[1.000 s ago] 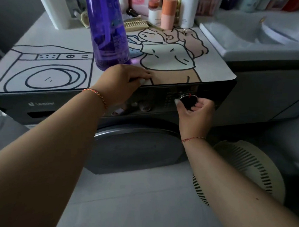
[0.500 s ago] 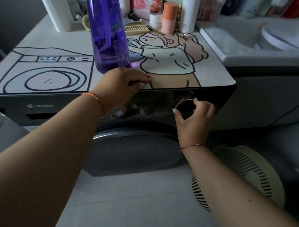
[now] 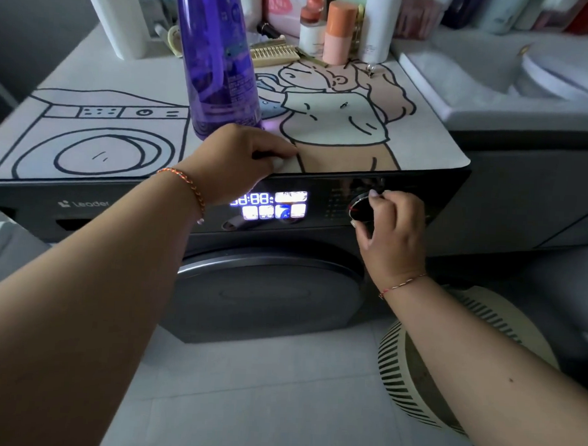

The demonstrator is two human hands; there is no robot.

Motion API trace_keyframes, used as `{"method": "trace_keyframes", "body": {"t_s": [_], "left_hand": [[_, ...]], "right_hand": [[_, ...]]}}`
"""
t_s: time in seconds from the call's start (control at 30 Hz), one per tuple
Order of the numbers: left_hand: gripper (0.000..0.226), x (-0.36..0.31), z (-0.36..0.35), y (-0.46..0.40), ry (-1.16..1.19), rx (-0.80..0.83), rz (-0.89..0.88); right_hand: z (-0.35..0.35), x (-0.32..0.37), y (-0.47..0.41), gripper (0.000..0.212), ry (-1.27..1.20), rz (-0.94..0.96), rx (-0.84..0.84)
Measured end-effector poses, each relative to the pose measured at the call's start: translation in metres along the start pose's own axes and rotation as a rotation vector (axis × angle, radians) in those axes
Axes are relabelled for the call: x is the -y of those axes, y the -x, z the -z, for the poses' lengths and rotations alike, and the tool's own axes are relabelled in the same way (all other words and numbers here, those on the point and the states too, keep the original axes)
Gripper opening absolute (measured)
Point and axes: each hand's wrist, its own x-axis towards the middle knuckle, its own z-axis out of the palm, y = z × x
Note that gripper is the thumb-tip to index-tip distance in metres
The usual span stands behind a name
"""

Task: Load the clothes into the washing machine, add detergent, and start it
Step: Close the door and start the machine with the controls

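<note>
A dark front-loading washing machine [image 3: 84, 210] stands in front of me, its round door [image 3: 266, 295] closed. Its display [image 3: 270, 205] is lit with white digits and icons. My right hand [image 3: 391, 234] grips the round program dial [image 3: 362, 209] on the control panel, thumb and fingertips around it. My left hand [image 3: 241, 163] rests curled on the machine's top front edge, fingers bent down, holding nothing. A tall purple detergent bottle [image 3: 222, 61] stands upright on the machine's top, just behind my left hand.
A cartoon-printed mat [image 3: 340, 123] covers the machine's top. Toiletry bottles [image 3: 339, 32] and a comb [image 3: 275, 51] crowd the back. A white sink [image 3: 494, 86] is at the right. A cream slotted laundry basket [image 3: 411, 362] sits on the grey tiled floor under my right arm.
The machine's display, dark before, now glows with digits and icons. My right hand has turned on the dial. My left hand stays on the top edge.
</note>
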Motion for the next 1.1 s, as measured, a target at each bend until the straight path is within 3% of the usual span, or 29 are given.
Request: {"method": "trace_keyframes", "body": {"t_s": [0.17,0.7,0.93,1.1], "left_hand": [[0.029,0.000,0.000,0.000,0.028,0.001,0.007],[0.035,0.001,0.004,0.001,0.107,-0.026,0.122],[0.038,0.002,0.007,0.000,0.111,0.011,0.135],[0.037,0.006,0.010,0.004,0.127,0.039,0.134]], "right_hand": [[0.001,-0.005,-0.002,0.048,0.022,0.066,0.014],[0.011,0.001,-0.001,0.052,0.086,0.008,0.068],[0.016,0.020,-0.023,0.061,0.066,0.005,0.017],[0.014,0.034,-0.057,0.071,-0.060,0.048,0.138]]}}
